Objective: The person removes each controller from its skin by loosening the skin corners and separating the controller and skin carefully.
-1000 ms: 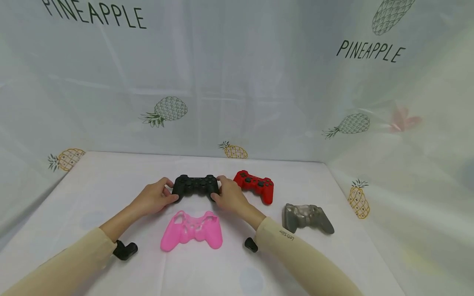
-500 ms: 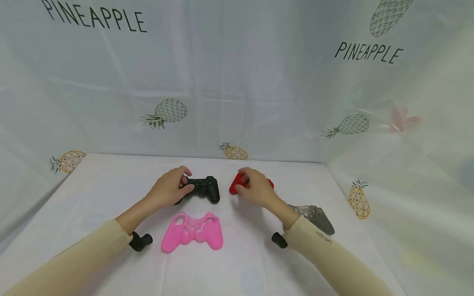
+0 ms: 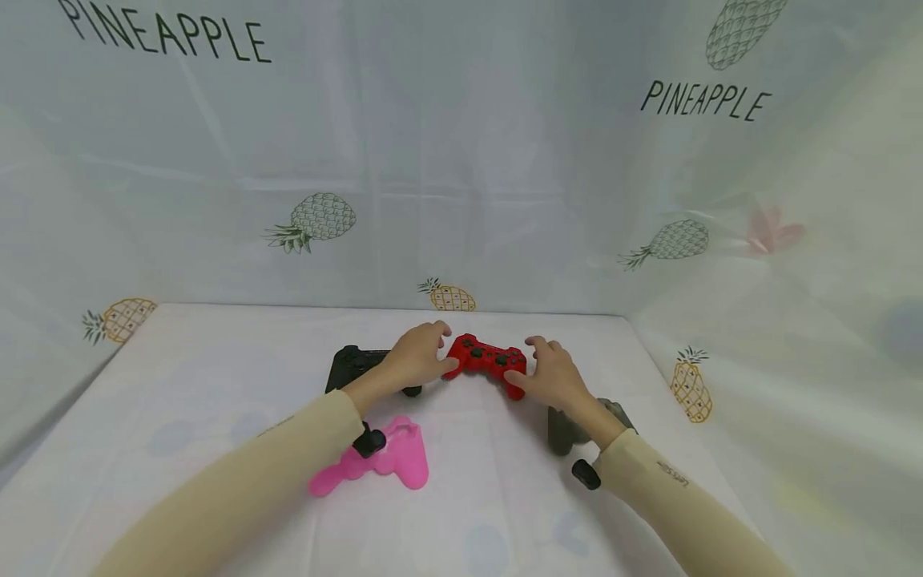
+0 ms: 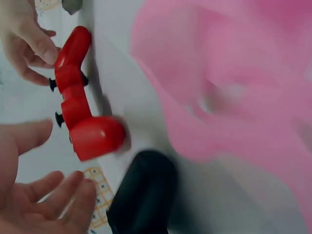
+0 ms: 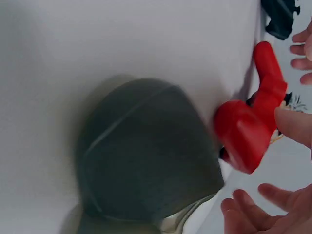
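Observation:
In the head view, a red game controller [image 3: 485, 359] with black buttons and sticks lies near the back of the table. My left hand [image 3: 417, 357] is at its left grip, thumb and fingers spread apart. On the other side, my right hand [image 3: 554, 378] reaches over with the thumb right at the right grip. The left wrist view shows a gap between my left fingers [image 4: 73, 200] and the red controller. In the right wrist view, the right thumb [image 5: 295, 126] overlaps the controller's edge while the other fingers stay loose and apart.
A black game controller [image 3: 352, 365] lies left of the red one, partly behind my left arm. Nearer sits a pink controller-shaped cover [image 3: 409, 461], partly hidden by the left sleeve. A grey controller-shaped piece [image 3: 562, 431] lies under my right forearm. A pineapple-print curtain [image 3: 505, 200] hangs behind the table.
My left hand has left the black controller and moved right to the red one. The right hand went from the black controller, over the red one, to its right side.

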The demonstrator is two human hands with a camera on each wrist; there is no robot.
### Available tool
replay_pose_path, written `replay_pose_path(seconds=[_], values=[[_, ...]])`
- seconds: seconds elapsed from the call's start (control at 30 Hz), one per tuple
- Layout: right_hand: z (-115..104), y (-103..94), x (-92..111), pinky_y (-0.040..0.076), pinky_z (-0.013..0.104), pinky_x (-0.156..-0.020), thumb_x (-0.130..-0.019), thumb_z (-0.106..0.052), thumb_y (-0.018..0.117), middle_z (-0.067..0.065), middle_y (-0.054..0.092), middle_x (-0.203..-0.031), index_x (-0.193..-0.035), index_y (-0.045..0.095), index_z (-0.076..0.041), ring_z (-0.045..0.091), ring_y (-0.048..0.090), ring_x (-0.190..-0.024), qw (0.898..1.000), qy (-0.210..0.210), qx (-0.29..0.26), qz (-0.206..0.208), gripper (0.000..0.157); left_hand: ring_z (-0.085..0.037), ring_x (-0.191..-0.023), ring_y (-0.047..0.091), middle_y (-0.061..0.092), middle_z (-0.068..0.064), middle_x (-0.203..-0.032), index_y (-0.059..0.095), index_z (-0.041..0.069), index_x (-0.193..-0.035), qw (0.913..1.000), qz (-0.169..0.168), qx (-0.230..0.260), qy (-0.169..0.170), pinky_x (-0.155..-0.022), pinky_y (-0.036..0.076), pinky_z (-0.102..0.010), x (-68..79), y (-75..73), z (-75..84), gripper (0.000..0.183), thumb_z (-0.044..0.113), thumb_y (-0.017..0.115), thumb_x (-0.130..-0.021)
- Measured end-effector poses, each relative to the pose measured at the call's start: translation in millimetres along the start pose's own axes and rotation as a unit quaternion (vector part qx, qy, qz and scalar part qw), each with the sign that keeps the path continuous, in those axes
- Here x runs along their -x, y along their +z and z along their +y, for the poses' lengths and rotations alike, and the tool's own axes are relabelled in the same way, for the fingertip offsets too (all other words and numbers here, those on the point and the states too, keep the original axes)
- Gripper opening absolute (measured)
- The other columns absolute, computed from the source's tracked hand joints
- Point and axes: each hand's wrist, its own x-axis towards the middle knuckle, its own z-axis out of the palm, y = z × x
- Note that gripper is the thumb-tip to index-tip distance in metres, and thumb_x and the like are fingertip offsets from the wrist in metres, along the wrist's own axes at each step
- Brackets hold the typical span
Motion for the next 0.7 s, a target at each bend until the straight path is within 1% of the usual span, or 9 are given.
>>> replay_pose_path(seconds=[0.07, 0.13, 0.23, 0.3, 0.4, 0.5, 0.6, 0.7], values=[[1.7, 0.9, -1.0, 0.055, 0.051, -0.088, -0.093, -0.042, 0.080, 0.023, 0.066, -0.123, -0.148, 0.049, 0.003, 0.036, 0.063, -0.109, 1.000, 0.013, 0.000, -0.010, 0.077, -0.030, -0.117, 0.064, 0.065, -0.018, -0.131, 0.053, 0.000, -0.146, 0.9998, -0.015, -0.008, -0.010, -0.101, 0.053, -0.049, -6.2, 8.0, 5.0, 0.061, 0.032, 0.076, -0.098], [3.0, 2.8, -2.0, 0.056, 0.048, -0.083, -0.092, -0.043, 0.081, 0.020, 0.069, -0.115, -0.146, 0.048, 0.004, 0.033, 0.066, -0.099, 1.000, 0.022, 0.002, -0.018, 0.079, -0.032, -0.123, 0.062, 0.062, -0.019, -0.137, 0.050, -0.002, -0.149, 0.9993, -0.023, -0.016, -0.025, -0.105, 0.051, -0.049, -11.5, 14.9, 8.8, 0.067, 0.033, 0.075, -0.098], [4.2, 7.0, -3.5, 0.056, 0.043, -0.077, -0.090, -0.044, 0.082, 0.015, 0.072, -0.104, -0.144, 0.047, 0.006, 0.026, 0.068, -0.087, 0.999, 0.029, 0.008, -0.027, 0.081, -0.035, -0.127, 0.061, 0.061, -0.022, -0.139, 0.049, -0.005, -0.147, 0.9985, -0.017, -0.022, -0.047, -0.108, 0.050, -0.049, -17.6, 23.0, 12.6, 0.066, 0.031, 0.074, -0.098], [5.3, 10.6, -4.7, 0.055, 0.040, -0.075, -0.089, -0.044, 0.083, 0.012, 0.072, -0.098, -0.143, 0.048, 0.006, 0.023, 0.068, -0.083, 0.999, 0.032, 0.010, -0.029, 0.081, -0.036, -0.124, 0.062, 0.062, -0.022, -0.135, 0.052, -0.007, -0.143, 0.9980, -0.009, -0.027, -0.057, -0.107, 0.051, -0.049, -20.8, 27.0, 14.7, 0.061, 0.027, 0.074, -0.097], [5.5, 14.9, -6.6, 0.055, 0.039, -0.073, -0.089, -0.043, 0.083, 0.011, 0.071, -0.093, -0.137, 0.051, 0.007, 0.023, 0.066, -0.081, 0.999, 0.035, 0.009, -0.031, 0.076, -0.037, -0.122, 0.064, 0.064, -0.023, -0.131, 0.056, -0.009, -0.138, 0.9971, 0.004, -0.041, -0.064, -0.106, 0.052, -0.049, -24.5, 31.3, 16.6, 0.054, 0.022, 0.073, -0.097], [5.7, 15.9, -8.9, 0.055, 0.040, -0.075, -0.090, -0.039, 0.082, 0.012, 0.072, -0.092, -0.134, 0.055, 0.007, 0.023, 0.066, -0.081, 0.999, 0.035, 0.008, -0.028, 0.069, -0.037, -0.121, 0.064, 0.065, -0.023, -0.131, 0.058, -0.009, -0.137, 0.9962, 0.014, -0.049, -0.070, -0.106, 0.052, -0.048, -27.2, 34.7, 17.7, 0.051, 0.020, 0.073, -0.097], [8.9, 13.0, -10.7, 0.056, 0.040, -0.077, -0.091, -0.035, 0.080, 0.013, 0.073, -0.095, -0.136, 0.056, 0.008, 0.023, 0.066, -0.083, 0.999, 0.031, 0.001, -0.029, 0.066, -0.034, -0.117, 0.066, 0.067, -0.021, -0.125, 0.061, -0.007, -0.133, 0.9963, 0.024, -0.040, -0.073, -0.102, 0.053, -0.046, -28.6, 39.1, 18.5, 0.047, 0.021, 0.075, -0.098], [16.2, 6.3, -11.5, 0.056, 0.040, -0.077, -0.092, -0.031, 0.080, 0.014, 0.073, -0.099, -0.139, 0.054, 0.006, 0.023, 0.067, -0.085, 0.999, 0.033, -0.011, -0.030, 0.065, -0.030, -0.109, 0.066, 0.068, -0.018, -0.116, 0.063, -0.005, -0.126, 0.9969, 0.038, -0.022, -0.065, -0.096, 0.055, -0.043, -29.9, 45.7, 21.1, 0.043, 0.023, 0.077, -0.097]])
